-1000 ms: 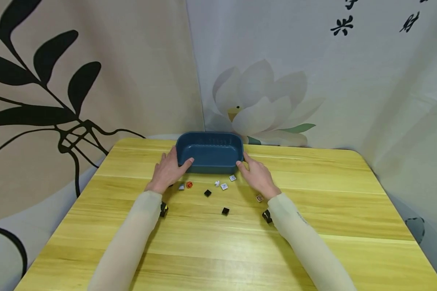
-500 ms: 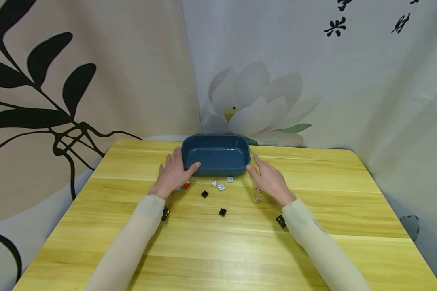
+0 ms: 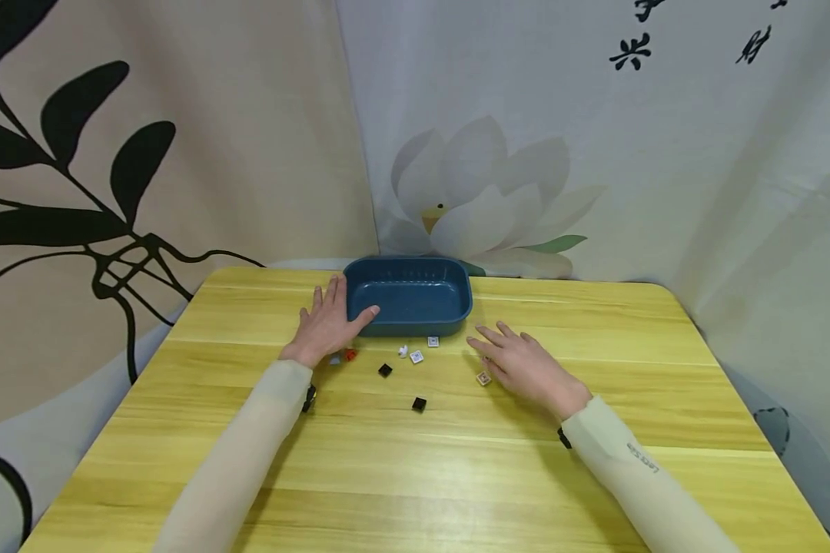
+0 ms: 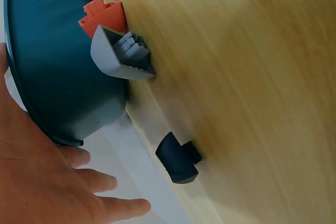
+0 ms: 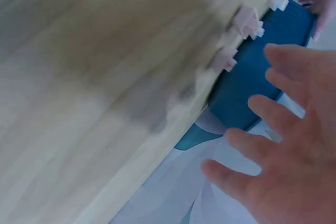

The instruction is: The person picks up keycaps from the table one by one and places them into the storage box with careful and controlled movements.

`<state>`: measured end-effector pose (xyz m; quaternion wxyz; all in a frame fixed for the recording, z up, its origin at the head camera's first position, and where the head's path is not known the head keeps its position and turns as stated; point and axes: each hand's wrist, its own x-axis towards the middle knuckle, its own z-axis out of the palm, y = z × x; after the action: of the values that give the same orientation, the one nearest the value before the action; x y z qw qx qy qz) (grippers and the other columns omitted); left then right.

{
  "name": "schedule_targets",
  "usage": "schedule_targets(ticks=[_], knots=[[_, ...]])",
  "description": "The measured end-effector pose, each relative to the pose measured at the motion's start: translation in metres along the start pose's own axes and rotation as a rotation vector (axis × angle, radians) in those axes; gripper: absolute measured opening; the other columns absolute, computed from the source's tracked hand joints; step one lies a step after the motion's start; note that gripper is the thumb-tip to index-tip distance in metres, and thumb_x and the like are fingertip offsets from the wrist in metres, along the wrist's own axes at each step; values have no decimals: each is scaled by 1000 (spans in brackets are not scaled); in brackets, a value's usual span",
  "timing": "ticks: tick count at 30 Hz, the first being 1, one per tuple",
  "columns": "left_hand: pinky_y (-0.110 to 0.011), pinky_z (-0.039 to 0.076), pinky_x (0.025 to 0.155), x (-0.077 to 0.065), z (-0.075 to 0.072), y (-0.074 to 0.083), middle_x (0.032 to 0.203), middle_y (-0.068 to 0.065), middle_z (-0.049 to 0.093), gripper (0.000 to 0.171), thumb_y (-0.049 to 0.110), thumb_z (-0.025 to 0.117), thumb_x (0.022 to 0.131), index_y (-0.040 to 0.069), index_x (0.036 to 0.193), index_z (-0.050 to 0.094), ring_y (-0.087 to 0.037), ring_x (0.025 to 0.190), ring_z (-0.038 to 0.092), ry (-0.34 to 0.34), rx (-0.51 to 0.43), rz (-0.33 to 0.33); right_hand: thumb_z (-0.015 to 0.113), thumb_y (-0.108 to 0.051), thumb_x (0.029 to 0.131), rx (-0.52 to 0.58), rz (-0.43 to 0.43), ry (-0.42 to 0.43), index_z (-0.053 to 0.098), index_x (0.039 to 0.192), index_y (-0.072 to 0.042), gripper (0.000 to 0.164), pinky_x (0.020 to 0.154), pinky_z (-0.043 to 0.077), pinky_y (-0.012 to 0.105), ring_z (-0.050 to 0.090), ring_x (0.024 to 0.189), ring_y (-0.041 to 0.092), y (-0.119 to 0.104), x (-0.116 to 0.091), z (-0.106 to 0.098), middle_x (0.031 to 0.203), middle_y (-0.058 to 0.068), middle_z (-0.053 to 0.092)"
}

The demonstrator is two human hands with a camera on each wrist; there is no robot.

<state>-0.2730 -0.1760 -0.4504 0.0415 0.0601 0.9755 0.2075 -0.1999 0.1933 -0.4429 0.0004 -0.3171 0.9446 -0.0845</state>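
A dark blue rectangular bin (image 3: 415,329) stands at the back of the table. My left hand (image 3: 320,326) rests against its left front corner, thumb at the front rim and straight fingers along the left side. Small keycaps lie in front: a red keycap (image 4: 110,18), a grey keycap (image 4: 107,56) and a black keycap (image 4: 176,162) near the left hand; two more black keycaps, one nearest me (image 3: 419,404); several white keycaps (image 3: 416,356). Spread and holding nothing, my right hand (image 3: 529,370) hovers right of the bin, near a beige keycap (image 3: 483,379).
The wooden table (image 3: 415,476) carries the bin and keycaps. A patterned cloth (image 3: 263,153) with leaf and flower prints hangs right behind the table's back edge. The bin's inside shows bare.
The bin shifted right with both hands on it, then stopped. My right hand has since left the bin's right side, moved right and toward me, and spread its fingers. The left hand stays at the bin.
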Motion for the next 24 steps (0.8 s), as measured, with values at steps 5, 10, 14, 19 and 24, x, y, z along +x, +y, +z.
schedule_targets(ticks=[5, 10, 14, 19, 24], knots=[[-76, 7, 116, 0, 0, -1, 173, -17, -3, 115, 87, 31, 92, 5, 166, -3, -49, 156, -3, -1, 16, 3, 64, -19, 104, -62, -39, -43, 52, 154, -14, 51, 104, 44, 68, 44, 143, 45, 0, -2, 5, 160, 12, 45], [-75, 8, 117, 1, 1, -1, 173, -16, -3, 116, 87, 31, 92, 5, 166, -3, -48, 156, -2, 0, 21, -8, 65, -15, 103, -58, -47, -37, 58, 148, -12, 45, 102, 49, 61, 54, 136, 40, -2, -2, 8, 153, 13, 53], [-74, 10, 117, 1, 2, -1, 173, -15, -2, 115, 86, 33, 92, 5, 166, -2, -47, 156, 0, 3, 14, -12, 68, -8, 100, -53, -76, 7, 71, 131, -10, 31, 96, 55, 50, 67, 119, 33, -2, -2, 11, 135, 13, 68], [-74, 11, 117, 1, 2, -2, 173, -15, -2, 115, 86, 31, 92, 5, 166, -2, -47, 156, 0, 1, 22, -8, 74, -5, 95, -83, -85, 63, 78, 107, -11, 14, 81, 59, 41, 71, 92, 23, -2, -6, 13, 105, 6, 72], [-74, 10, 117, -1, -1, -1, 173, -15, -5, 115, 86, 32, 93, 5, 166, -4, -47, 156, -2, -17, 16, -8, 75, -4, 94, -92, -89, 104, 76, 98, -10, 7, 75, 58, 37, 68, 85, 20, -1, -13, 14, 94, 3, 68]])
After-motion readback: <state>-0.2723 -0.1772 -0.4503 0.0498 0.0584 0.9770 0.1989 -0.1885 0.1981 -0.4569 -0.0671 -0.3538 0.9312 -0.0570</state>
